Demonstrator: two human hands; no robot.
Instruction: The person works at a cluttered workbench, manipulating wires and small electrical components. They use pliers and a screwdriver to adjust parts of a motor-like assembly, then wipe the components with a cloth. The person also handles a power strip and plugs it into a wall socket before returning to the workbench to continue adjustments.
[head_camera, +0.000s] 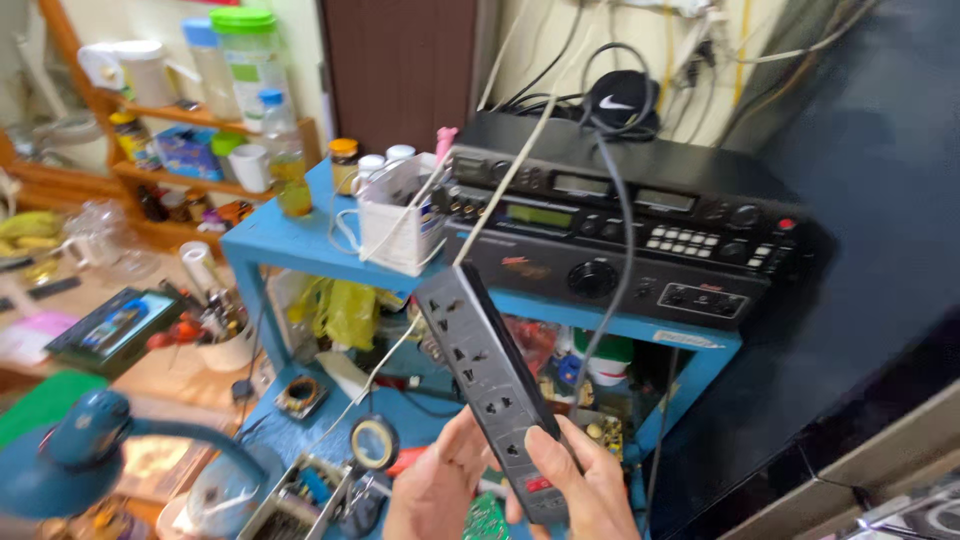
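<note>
A long black power strip (485, 375) with several sockets and a red switch at its near end rises at a tilt from the bottom centre. My right hand (582, 482) grips its lower end, thumb lying over the face near the switch. My left hand (440, 485) holds the strip's left edge from below, fingers curled against it. The strip's top reaches the edge of a blue shelf (300, 243), in front of a black audio unit (620, 240).
A white box (402, 220) of small items, jars and a bottle (285, 155) stand on the blue shelf. Cables (615, 200) hang over the audio unit. A teal desk lamp (85, 440), a magnifier (374, 442) and circuit boards lie below left. A wooden shelf stands behind.
</note>
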